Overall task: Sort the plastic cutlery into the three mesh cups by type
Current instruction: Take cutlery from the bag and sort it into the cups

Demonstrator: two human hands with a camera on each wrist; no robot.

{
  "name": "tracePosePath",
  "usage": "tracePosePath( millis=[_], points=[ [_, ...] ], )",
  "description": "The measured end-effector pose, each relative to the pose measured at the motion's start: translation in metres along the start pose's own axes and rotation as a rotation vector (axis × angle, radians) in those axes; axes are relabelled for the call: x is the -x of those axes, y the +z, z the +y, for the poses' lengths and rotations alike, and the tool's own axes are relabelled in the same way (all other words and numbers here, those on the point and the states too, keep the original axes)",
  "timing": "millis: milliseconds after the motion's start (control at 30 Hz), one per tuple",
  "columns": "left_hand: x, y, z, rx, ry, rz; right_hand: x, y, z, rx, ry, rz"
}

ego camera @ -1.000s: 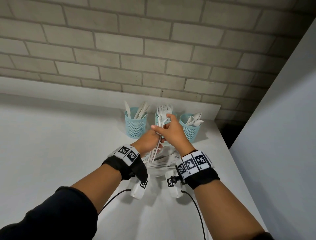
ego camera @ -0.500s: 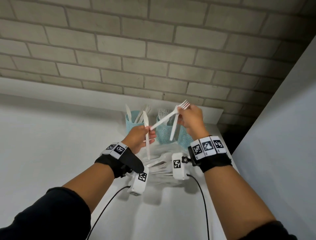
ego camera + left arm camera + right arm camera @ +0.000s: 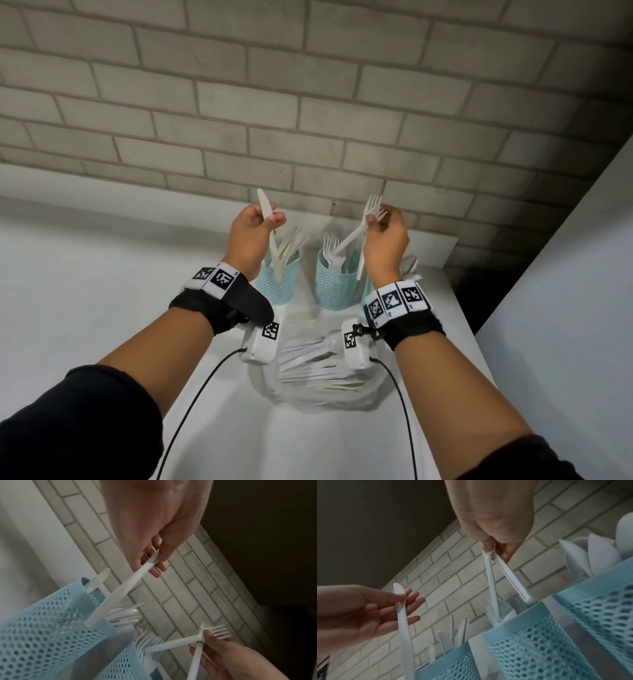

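My left hand (image 3: 270, 219) pinches a white plastic knife (image 3: 266, 209), blade up. Its handle hangs down to the rim of the left blue mesh cup (image 3: 277, 287), which holds knives. In the left wrist view the knife (image 3: 126, 586) ends at that cup's rim (image 3: 102, 626). My right hand (image 3: 376, 219) pinches two white forks (image 3: 372, 205) by their necks. In the right wrist view the forks (image 3: 489, 580) hang over the middle cup (image 3: 530, 642), which holds forks. The right cup (image 3: 599, 608) holds spoons (image 3: 599, 555) and sits mostly behind my right wrist in the head view.
A heap of white cutlery (image 3: 318, 363) lies on a clear plastic bag between my wrists, nearer me than the cups. The white counter (image 3: 102, 291) ends at a brick wall (image 3: 308, 120) behind the cups. A grey panel (image 3: 565, 274) stands at the right.
Both hands have risen and moved apart. The left carried the knife over the left cup; the right carried the forks over the middle cup.
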State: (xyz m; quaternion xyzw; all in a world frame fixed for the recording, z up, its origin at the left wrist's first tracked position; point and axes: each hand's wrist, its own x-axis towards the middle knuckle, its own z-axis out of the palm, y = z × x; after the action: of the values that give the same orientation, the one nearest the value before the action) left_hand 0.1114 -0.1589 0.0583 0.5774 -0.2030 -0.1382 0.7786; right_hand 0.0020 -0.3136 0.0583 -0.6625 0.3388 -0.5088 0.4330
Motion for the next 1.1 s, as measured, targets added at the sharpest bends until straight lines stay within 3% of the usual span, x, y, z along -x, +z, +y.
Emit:
tracePosePath(
  millis=[100,300,500,933,1100],
  points=[
    [-0.006,0.002,-0.005,-0.039,0.059,0.025,-0.003,0.005,0.007,-0.021,0.009,-0.04],
    [-0.013,0.004,-0.014,-0.059,0.047,0.059,-0.003,0.017,0.018,0.086,0.037,-0.297],
    [-0.019,0.001,0.002,0.052,0.061,0.093,-0.012,0.025,0.018,0.158,-0.038,-0.353],
    [-0.024,-0.015,-0.021,0.002,0.017,0.105,-0.026,0.033,0.004,-0.269,0.099,-0.093],
    [-0.028,-0.015,-0.037,-0.071,0.004,0.076,-0.018,0.034,0.018,-0.259,0.11,-0.061]
  ],
)
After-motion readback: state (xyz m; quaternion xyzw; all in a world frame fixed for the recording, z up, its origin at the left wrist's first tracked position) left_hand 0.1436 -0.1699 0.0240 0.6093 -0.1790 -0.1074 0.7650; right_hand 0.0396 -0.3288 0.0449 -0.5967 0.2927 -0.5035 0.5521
